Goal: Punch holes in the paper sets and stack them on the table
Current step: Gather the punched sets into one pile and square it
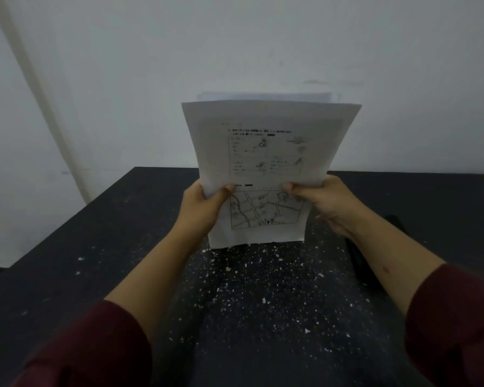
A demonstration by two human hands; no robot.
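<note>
The left hand (203, 208) and right hand (323, 203) each pinch a side edge of the paper set (266, 163), thumbs on its printed front. Between both grips it stands upright, bottom edge just above the dark speckled surface (263, 303).

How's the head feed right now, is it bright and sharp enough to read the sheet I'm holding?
Head view: dim, bluish and underexposed; the paper set in the left hand and right hand shows drawings and a map, but its text is too soft to read; wide-angle bending at the table edges; no glare.
</note>
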